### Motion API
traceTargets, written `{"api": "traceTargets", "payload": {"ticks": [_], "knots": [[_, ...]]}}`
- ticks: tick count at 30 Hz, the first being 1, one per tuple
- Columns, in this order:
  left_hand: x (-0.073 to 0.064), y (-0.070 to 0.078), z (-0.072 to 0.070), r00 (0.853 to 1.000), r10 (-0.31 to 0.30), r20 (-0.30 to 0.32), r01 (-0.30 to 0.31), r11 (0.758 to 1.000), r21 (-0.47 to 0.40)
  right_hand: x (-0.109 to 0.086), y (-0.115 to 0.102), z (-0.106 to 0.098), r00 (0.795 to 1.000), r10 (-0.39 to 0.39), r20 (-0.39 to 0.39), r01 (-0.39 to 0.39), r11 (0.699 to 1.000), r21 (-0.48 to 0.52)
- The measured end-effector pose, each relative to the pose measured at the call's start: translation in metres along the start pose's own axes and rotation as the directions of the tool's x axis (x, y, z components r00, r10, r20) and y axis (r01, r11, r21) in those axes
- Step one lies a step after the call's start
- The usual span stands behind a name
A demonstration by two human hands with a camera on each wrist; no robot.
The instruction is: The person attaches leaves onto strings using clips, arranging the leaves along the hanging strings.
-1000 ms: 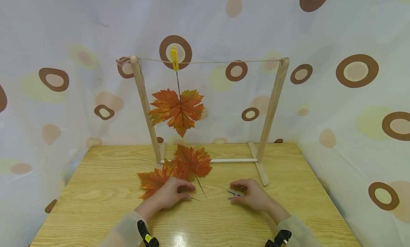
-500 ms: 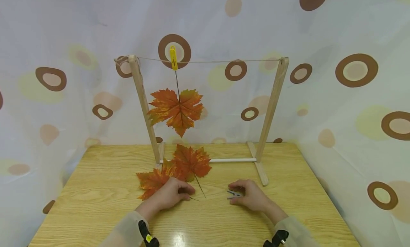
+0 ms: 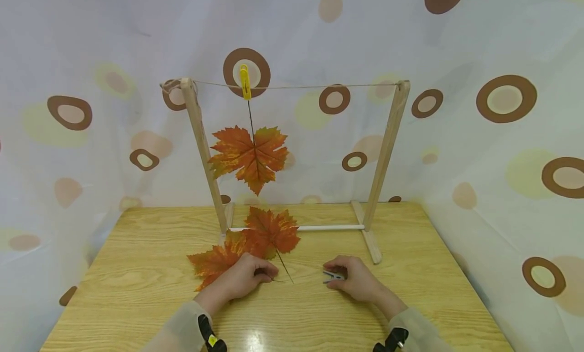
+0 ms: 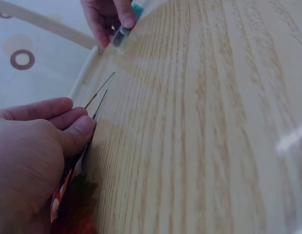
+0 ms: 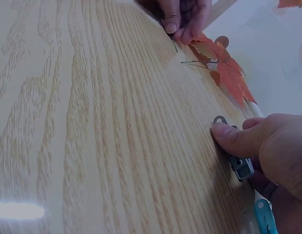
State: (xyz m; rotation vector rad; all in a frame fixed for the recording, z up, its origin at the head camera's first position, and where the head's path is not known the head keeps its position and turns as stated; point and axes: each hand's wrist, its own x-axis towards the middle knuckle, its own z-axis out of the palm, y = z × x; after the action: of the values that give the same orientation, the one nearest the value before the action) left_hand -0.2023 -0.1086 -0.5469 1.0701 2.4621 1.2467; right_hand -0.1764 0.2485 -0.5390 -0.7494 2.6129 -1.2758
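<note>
My left hand (image 3: 246,277) pinches the thin dark stem of an orange artificial maple leaf (image 3: 212,265) lying at the left; the hand covers part of that leaf. Just behind it, a second maple leaf (image 3: 272,234) lies with its stem pointing toward me. My right hand (image 3: 356,279) holds a grey clothespin (image 5: 238,163) between thumb and fingers, low over the table. A teal clothespin (image 5: 264,217) shows beneath the right palm in the right wrist view. Above, a yellow clothespin (image 3: 245,83) fixes a third leaf (image 3: 255,156) by its stem to a string (image 3: 310,86).
The string runs between two wooden posts (image 3: 385,154) of a stand on the wooden table (image 3: 410,301). A white rod (image 3: 330,227) joins the posts low down, and wooden feet (image 3: 371,245) reach toward me. A patterned curtain (image 3: 456,47) encloses the back and sides.
The front left leaf has shifted and turned slightly leftward, with its stem drawn back into my left fingers. My right fingers have closed a little more around the grey clothespin.
</note>
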Motion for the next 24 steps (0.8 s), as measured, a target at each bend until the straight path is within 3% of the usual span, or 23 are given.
{"api": "traceTargets", "payload": {"ticks": [6, 13, 24], "knots": [[0.000, 0.004, -0.003, 1.000, -0.004, 0.009, 0.004, 1.000, 0.009, 0.002, -0.001, 0.000, 1.000, 0.022, 0.001, -0.022, 1.000, -0.014], [0.002, 0.009, -0.007, 1.000, -0.001, 0.015, 0.000, 0.999, 0.045, 0.002, -0.004, 0.001, 0.999, -0.006, -0.039, 0.005, 1.000, -0.031], [0.002, 0.013, -0.011, 0.997, 0.077, 0.004, -0.077, 0.985, 0.155, 0.002, -0.012, -0.001, 0.994, -0.042, -0.102, 0.041, 0.999, -0.010]]}}
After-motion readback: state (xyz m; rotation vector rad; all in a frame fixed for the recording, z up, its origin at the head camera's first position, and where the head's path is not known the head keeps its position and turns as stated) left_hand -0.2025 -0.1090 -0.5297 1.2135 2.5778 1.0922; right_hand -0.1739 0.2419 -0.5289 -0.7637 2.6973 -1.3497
